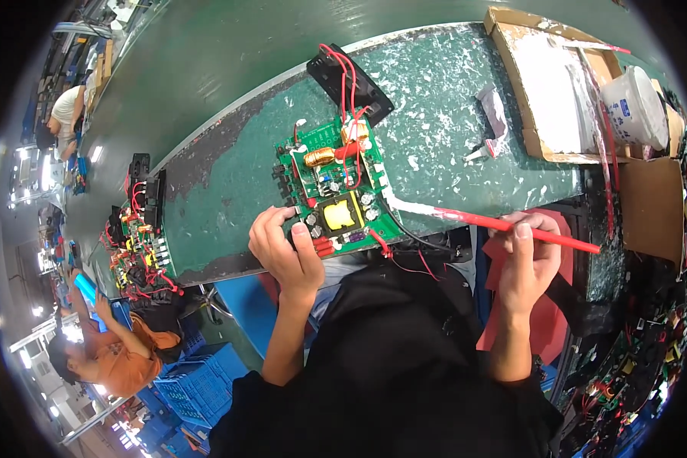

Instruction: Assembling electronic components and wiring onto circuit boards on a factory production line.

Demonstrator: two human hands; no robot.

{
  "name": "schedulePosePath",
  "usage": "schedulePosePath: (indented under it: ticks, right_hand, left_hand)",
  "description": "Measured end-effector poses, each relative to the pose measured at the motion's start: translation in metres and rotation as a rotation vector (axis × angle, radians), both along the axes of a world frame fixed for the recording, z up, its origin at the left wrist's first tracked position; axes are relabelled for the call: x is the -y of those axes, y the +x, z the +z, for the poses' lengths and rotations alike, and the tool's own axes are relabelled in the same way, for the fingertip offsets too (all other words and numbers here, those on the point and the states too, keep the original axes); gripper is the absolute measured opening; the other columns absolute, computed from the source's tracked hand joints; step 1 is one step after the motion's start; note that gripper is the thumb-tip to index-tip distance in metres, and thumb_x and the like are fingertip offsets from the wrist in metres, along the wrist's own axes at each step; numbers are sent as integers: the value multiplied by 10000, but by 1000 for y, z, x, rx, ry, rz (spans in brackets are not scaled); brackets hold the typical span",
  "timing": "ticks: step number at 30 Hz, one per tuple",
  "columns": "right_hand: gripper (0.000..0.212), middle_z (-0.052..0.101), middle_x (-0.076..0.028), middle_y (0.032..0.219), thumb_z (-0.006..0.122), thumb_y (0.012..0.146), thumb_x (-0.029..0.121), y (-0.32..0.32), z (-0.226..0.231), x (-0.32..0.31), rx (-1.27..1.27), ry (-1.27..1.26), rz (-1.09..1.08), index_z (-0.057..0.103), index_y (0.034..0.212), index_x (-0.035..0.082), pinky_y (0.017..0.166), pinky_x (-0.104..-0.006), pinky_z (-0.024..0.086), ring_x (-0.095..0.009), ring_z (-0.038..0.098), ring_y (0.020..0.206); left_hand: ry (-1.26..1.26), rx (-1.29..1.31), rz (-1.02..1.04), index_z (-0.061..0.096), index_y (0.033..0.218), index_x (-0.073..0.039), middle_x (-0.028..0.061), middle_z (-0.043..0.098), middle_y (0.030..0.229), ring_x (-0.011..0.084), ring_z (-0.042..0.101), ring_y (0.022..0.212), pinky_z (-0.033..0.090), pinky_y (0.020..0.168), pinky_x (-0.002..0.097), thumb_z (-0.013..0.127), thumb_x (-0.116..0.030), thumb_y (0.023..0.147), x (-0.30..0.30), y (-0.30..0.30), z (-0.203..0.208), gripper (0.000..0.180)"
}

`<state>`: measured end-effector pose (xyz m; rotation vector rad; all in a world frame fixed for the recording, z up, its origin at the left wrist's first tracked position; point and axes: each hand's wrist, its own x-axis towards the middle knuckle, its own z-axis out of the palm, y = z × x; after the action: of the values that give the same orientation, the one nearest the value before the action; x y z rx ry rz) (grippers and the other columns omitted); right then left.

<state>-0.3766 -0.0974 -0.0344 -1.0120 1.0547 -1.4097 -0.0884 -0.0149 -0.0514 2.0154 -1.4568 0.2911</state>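
A green circuit board (377,217) lies near the front edge of the bench, carrying copper coils, a yellow transformer (339,214) and small capacitors. My left hand (284,248) grips the board's lower left corner between thumb and fingers. Held like a pen in my right hand (528,263) is a red stick (477,220) whose far end is coated in white paste. That coated tip meets the right edge of the board, beside a row of components. Red wires run from the board's top to a black panel (370,95) behind it.
White smears cover the green bench (427,84). At the right stand a cardboard tray (533,143) with white paste and a white bucket (635,108). A crumpled tube (494,118) lies nearby. More wired boards (137,244) sit at left; a person in orange (133,362) works beyond.
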Motion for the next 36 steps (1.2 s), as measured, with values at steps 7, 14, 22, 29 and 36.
schedulePosePath:
  ticks: [7, 14, 22, 29, 36]
  right_hand:
    - [127, 637, -146, 911, 588, 970, 96, -2, 3, 2, 5, 41, 18, 505, 1016, 11, 696, -339, 573, -198, 641, 773]
    - [117, 644, -146, 914, 588, 971, 94, 0, 3, 1, 87, 83, 10, 506, 1020, 24, 706, -347, 586, -200, 653, 774]
    - [127, 662, -173, 979, 566, 987, 115, -37, 27, 36, -75, -254, -377, 544, 1017, -7, 723, -310, 547, -157, 608, 773]
    - [167, 694, -160, 1039, 613, 963, 57, -58, 39, 92, -704, -466, -567, 602, 1058, -80, 825, -277, 578, -200, 694, 905]
    - [207, 683, -213, 1022, 619, 950, 20, -62, 38, 94, -821, -563, -570, 554, 1087, -121, 815, -290, 593, -214, 692, 902]
  left_hand:
    - [14, -8, 1, 595, 1034, 16, 176, 599, 1087, 348, 545, 1080, 368, 963, 438, 464, -221, 949, 0, -1, 2, 284]
    - [10, 1, 9, 599, 1034, 14, 175, 603, 1082, 346, 547, 1081, 370, 961, 435, 462, -232, 952, 0, -1, 0, 293]
    - [6, -14, 18, 605, 1035, -9, 166, 603, 1089, 336, 548, 1077, 366, 941, 440, 491, -243, 917, -2, 1, -1, 285]
    - [24, -20, 11, 601, 1054, -2, 172, 599, 1091, 348, 543, 1081, 357, 965, 448, 494, -194, 916, 0, -3, 0, 260]
    - [8, -13, -21, 581, 1055, 17, 185, 590, 1075, 359, 542, 1055, 368, 951, 454, 477, -167, 941, 0, -1, 2, 240]
